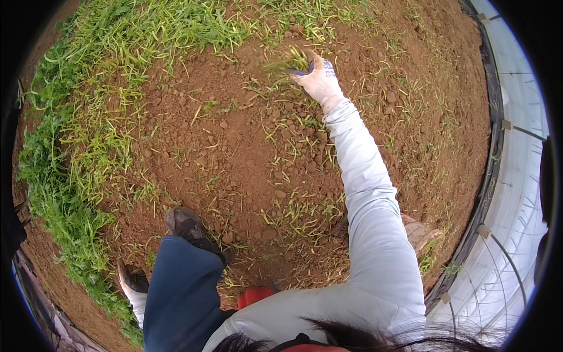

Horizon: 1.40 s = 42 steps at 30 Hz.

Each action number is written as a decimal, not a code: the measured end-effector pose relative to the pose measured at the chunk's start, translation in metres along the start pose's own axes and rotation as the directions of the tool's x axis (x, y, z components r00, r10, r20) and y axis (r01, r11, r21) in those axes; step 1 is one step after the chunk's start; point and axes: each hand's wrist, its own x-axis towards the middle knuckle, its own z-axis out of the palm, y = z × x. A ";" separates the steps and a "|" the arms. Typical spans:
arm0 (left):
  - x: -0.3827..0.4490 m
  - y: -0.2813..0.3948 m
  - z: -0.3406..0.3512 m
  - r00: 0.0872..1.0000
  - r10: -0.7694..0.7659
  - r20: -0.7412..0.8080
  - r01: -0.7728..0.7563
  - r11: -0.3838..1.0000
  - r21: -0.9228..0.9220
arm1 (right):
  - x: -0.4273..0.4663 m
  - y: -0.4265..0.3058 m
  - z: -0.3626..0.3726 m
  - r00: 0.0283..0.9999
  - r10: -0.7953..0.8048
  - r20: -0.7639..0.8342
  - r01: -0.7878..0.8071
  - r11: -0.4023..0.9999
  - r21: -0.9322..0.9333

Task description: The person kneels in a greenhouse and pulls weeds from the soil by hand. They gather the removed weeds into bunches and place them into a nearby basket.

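Note:
My right hand (316, 75), in a white and blue work glove, is stretched forward over the soil. Between its thumb and fingers are green and yellowish plant trimmings (297, 59), partly blurred. My left hand (133, 278), in a soiled glove with a dark palm, is low at the left, beside my bent knee and close to a row of leafy green plants (66, 207). Its fingers are partly hidden, and whether it holds anything cannot be told.
Cut stems and leaves (167, 26) lie thickly at the upper left. Brown soil (246, 154) carries scattered trimmings. My shoe (187, 224) rests near the plants. A round container (420, 234) is partly behind my right arm. Plastic greenhouse sheeting (506, 176) curves along the right.

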 end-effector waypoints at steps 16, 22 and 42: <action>-0.019 -0.002 0.004 0.996 0.039 0.077 -0.050 0.987 0.152 | -0.094 0.026 0.036 0.966 -0.010 0.259 0.147 0.843 -0.517; -0.026 -0.001 0.009 0.997 0.018 0.073 -0.031 0.983 0.181 | -0.134 0.005 0.044 0.961 -0.010 0.277 0.082 0.964 -0.252; -0.018 0.011 0.036 0.996 -0.028 0.084 0.004 0.964 0.265 | -0.160 0.108 -0.034 0.827 0.458 -0.326 -0.495 0.868 -0.036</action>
